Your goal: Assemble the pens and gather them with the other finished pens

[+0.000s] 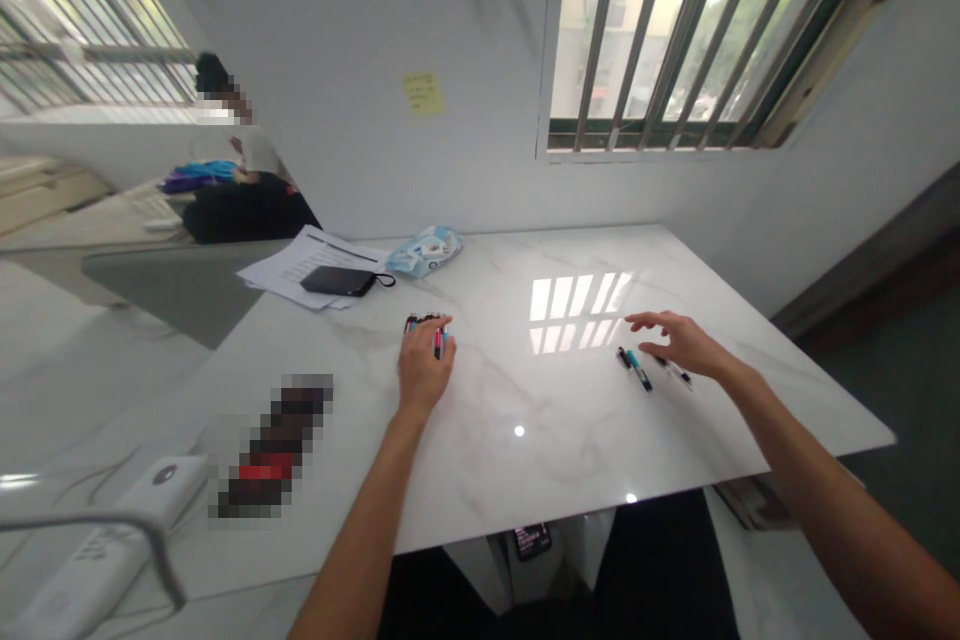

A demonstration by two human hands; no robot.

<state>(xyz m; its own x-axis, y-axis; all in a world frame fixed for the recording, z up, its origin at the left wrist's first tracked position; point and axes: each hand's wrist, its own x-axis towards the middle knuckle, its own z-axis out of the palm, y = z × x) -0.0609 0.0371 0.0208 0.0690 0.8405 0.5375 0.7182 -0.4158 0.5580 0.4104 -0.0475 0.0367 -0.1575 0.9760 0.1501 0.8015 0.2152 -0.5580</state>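
My left hand (pixel 426 367) rests over a small cluster of pens (pixel 438 344) with dark, pink-red and teal parts. Its index finger and thumb are apart, with one pen showing between them, and the palm hides part of the cluster. On the right, my right hand (pixel 684 340) hovers with fingers stretched out and the thumb apart, nothing between them. Just below its fingertips lies a teal and black pen (pixel 637 368), with a black pen (pixel 624 358) beside it. Under the palm, more dark and clear pens (pixel 679 374) are partly hidden.
A black pouch (pixel 337 281) with a wrist loop lies on printed papers (pixel 300 260), beside a blue-white soft pack (pixel 426 251). At left are a blurred dark item (pixel 274 445) and a white device (pixel 112 540). Another person (pixel 251 170) sits beyond the partition. The marble-patterned table (pixel 525 480) ends near my lap.
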